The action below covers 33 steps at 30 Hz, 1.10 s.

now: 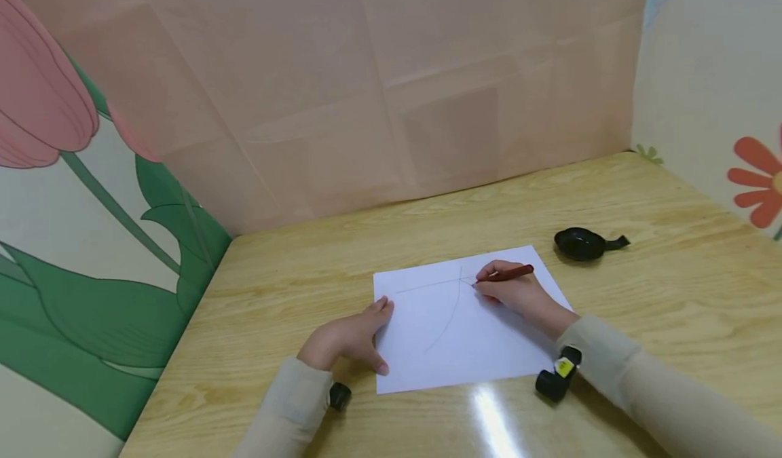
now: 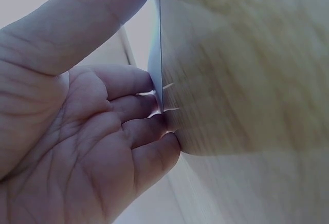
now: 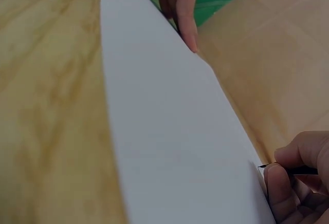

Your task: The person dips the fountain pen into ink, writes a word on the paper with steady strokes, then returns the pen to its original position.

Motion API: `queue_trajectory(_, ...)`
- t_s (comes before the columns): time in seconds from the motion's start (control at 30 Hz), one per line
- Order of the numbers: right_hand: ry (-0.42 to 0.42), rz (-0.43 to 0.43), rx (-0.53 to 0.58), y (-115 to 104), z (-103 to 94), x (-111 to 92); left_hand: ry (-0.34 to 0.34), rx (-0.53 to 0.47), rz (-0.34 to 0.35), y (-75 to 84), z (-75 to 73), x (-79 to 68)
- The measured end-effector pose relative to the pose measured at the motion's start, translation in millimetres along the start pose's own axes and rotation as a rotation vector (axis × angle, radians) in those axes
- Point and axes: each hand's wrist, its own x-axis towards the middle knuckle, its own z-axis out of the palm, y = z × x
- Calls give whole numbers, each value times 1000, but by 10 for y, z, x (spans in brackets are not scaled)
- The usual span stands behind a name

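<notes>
A white sheet of paper (image 1: 507,356) lies on the wooden table. My right hand (image 1: 516,294) pinches a dark red pen (image 1: 518,273) over the sheet's upper right part, its tip at the paper. Thin lines show there: a long, nearly straight one, a curve crossing it, and a short stroke by the pen tip. At the sheet's left edge, my left hand (image 1: 351,336) rests with thumb and fingers spread, touching the paper. In the left wrist view, the left palm (image 2: 87,147) faces the camera and the fingertips meet the paper's edge.
A small black pan-shaped dish (image 1: 580,244) with a short handle stands beyond the sheet at the right. Behind the table (image 1: 293,261) hangs a pinkish-brown sheet (image 1: 305,91). Flower-patterned walls rise at left and right. Black wrist devices (image 1: 552,385) sit at both cuffs.
</notes>
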Motion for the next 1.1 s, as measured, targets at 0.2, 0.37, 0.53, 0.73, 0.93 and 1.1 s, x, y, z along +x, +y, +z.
queue_trajectory(0.2, -4, -7, -35, 9, -29, -44, 2, -3, 1, 3, -4, -9)
queue_trajectory(0.37, -9, -4, -48, 40, -66, -90, 1, -17, 2, 4, -4, -11)
queue_trajectory(0.53, -15, -20, -71, 75, -122, -161, -1, -27, -2, 9, -1, -12)
queue_trajectory(0.73, -37, -10, -90, 91, -191, -256, -3, -17, 3, 7, -2, -13)
queue_trajectory(0.93, -56, 6, -105, 115, -250, -342, -6, -20, 5, 9, -7, -19)
queue_trajectory(1.1, -59, -1, -113, 137, -300, -393, -4, -22, 6, 20, -10, -23)
